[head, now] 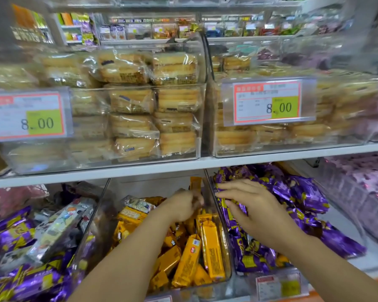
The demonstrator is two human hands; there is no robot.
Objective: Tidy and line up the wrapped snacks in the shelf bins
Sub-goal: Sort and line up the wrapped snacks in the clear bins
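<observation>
On the lower shelf, the left hand (183, 205) curls its fingers among orange-wrapped snack bars (212, 251) in a clear plastic bin (96, 225). Blur hides whether they pinch one. Beyond the bin's right wall, the right hand (255, 212) lies flat on purple-wrapped snacks (299, 192), fingers straight and slightly spread.

We are reaching under the shelf board (140, 168): left hand (183, 205) going into the middle bin (151, 186) at its back right, among the bar snacks (212, 247). Right hand (255, 212) is lying flat on the snack pile (301, 192) in the neighbouring right bin (340, 223). Above, wrapped cakes (175, 99) are sitting stacked in bins, with a price tag (268, 103) in front.
</observation>
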